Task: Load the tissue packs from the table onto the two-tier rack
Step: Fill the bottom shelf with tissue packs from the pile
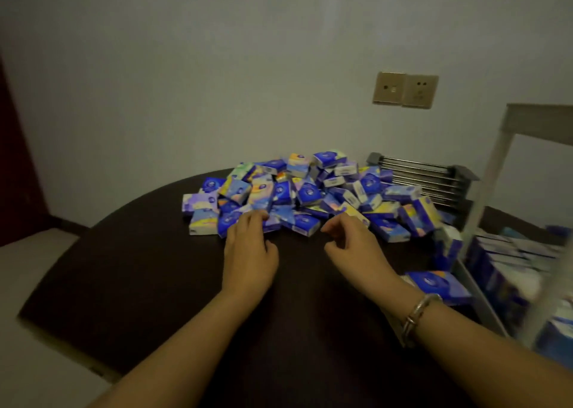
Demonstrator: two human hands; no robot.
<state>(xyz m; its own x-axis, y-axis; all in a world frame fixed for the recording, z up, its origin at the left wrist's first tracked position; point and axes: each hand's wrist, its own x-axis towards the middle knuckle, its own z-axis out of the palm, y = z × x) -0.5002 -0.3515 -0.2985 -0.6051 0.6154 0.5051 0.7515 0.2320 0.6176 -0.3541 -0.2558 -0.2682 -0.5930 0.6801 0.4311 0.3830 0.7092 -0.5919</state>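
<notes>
A heap of blue tissue packs (pixel 310 190) lies on the dark counter (pixel 124 268). My left hand (pixel 249 252) touches the heap's near edge; my right hand (pixel 350 240) hovers, fingers loosely curled, holding nothing. The rack (pixel 493 283) stands at right, partly loaded.

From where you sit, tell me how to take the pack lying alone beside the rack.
Grip the lone tissue pack across its short sides, coming from above with the right hand. It lies flat with its broad face up, and the rack crowds its right edge.
</notes>
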